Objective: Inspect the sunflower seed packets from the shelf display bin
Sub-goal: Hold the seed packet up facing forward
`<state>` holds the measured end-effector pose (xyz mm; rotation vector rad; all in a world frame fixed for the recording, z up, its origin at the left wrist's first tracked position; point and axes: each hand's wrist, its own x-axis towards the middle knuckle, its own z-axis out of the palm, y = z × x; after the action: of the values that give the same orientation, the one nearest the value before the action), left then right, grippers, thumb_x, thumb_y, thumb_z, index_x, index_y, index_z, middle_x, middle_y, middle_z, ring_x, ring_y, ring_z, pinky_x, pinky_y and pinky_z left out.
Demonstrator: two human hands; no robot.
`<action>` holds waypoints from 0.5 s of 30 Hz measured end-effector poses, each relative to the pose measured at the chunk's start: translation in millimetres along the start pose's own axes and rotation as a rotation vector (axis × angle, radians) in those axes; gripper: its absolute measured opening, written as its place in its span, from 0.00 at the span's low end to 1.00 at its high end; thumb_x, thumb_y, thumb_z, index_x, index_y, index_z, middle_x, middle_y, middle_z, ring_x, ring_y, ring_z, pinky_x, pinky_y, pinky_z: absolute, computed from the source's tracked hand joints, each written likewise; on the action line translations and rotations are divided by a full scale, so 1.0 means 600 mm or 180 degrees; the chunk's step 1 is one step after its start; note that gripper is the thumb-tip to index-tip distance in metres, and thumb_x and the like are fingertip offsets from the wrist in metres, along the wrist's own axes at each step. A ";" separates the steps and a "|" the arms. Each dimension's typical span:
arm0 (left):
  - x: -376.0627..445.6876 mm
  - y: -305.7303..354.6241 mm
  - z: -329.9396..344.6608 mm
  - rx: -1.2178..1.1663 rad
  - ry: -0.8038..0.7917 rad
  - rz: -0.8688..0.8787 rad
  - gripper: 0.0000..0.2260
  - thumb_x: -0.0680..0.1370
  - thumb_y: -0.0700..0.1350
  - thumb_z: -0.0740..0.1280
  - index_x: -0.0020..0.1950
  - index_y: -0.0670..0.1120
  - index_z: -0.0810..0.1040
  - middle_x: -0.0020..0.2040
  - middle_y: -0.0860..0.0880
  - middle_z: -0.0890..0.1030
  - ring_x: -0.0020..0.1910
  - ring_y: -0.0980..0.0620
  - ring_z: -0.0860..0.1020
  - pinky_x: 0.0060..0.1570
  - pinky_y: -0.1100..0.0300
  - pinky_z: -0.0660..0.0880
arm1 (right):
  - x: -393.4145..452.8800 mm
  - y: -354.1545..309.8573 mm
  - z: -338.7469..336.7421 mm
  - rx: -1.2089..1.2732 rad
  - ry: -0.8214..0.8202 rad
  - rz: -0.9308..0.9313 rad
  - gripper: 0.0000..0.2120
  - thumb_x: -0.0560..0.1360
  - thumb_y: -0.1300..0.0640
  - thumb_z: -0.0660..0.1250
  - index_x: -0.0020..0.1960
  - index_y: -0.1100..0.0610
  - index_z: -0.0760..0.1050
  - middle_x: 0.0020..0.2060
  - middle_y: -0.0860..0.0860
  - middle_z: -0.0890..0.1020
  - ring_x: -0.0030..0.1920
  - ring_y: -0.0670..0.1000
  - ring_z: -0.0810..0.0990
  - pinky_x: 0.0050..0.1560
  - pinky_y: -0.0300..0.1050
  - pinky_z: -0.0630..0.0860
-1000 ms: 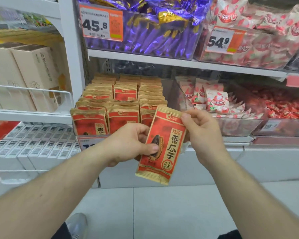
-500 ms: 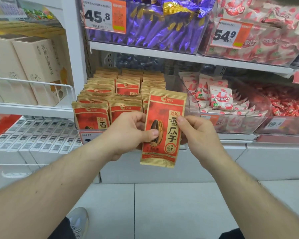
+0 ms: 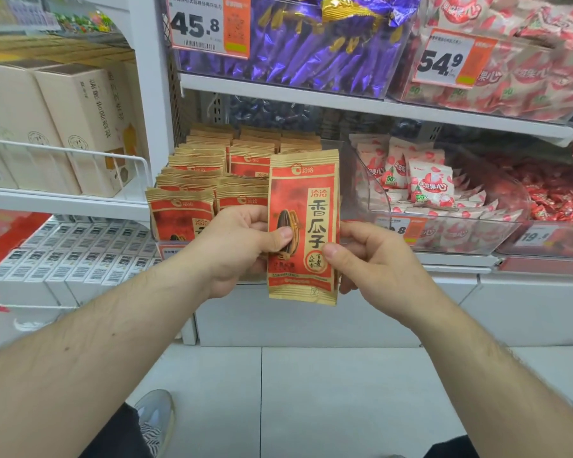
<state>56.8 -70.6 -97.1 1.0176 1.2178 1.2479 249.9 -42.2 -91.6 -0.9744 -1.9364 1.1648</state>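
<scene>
White store shelving (image 3: 278, 82) is filling the view in front of me, with pale floor tiles (image 3: 311, 391) running beneath it. I am holding one sunflower seed packet (image 3: 303, 226) upright in front of the lower shelf, its red and tan printed face turned toward me. My left hand (image 3: 235, 246) is gripping the packet's left edge, thumb pressing on the seed picture and the other fingers curling behind. My right hand (image 3: 374, 259) is pinching the right edge lower down, thumb on the front beside the round seal, fingers tucked behind. The packet is sitting just in front of the display bin (image 3: 161, 239) at the left end of that shelf, where rows of matching packets (image 3: 186, 193) are standing upright, several deep. To the right of the bin, a clear tub (image 3: 457, 239) is holding white and pink candy bags (image 3: 427, 186), and further right red wrapped sweets (image 3: 559, 200) are piling up. On the shelf above, purple foil candies (image 3: 311, 54) are sitting behind a price tag (image 3: 209, 24) reading 45.8, and another tag (image 3: 450, 57) is showing 54.9. Beige boxes (image 3: 63, 123) are standing on the left rack. My shoe (image 3: 154, 421) is showing on the floor below.
</scene>
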 end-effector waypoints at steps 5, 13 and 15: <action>0.005 0.001 -0.002 -0.0284 0.0307 0.0136 0.10 0.77 0.35 0.68 0.57 0.41 0.74 0.48 0.43 0.85 0.43 0.46 0.85 0.36 0.50 0.82 | -0.003 0.003 0.006 -0.0374 -0.0144 -0.0263 0.24 0.71 0.61 0.76 0.55 0.36 0.73 0.26 0.51 0.77 0.29 0.50 0.75 0.32 0.44 0.74; -0.004 0.000 0.002 -0.0275 0.0052 0.0577 0.12 0.73 0.46 0.73 0.45 0.46 0.71 0.42 0.48 0.80 0.44 0.49 0.80 0.44 0.46 0.79 | -0.011 -0.004 0.026 -0.0606 -0.0410 -0.0494 0.45 0.68 0.63 0.76 0.72 0.31 0.60 0.27 0.52 0.79 0.27 0.47 0.76 0.35 0.39 0.74; -0.008 0.000 0.004 -0.0320 -0.0086 0.0595 0.16 0.70 0.50 0.76 0.46 0.46 0.71 0.41 0.49 0.80 0.42 0.50 0.80 0.39 0.50 0.79 | -0.014 -0.005 0.033 -0.0724 -0.0495 -0.0503 0.46 0.68 0.62 0.76 0.73 0.31 0.56 0.26 0.51 0.79 0.26 0.45 0.76 0.35 0.37 0.73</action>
<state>59.6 -75.2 -96.5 1.0895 1.0465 1.4210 236.7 -58.5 -97.5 -0.8470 -2.2643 0.9705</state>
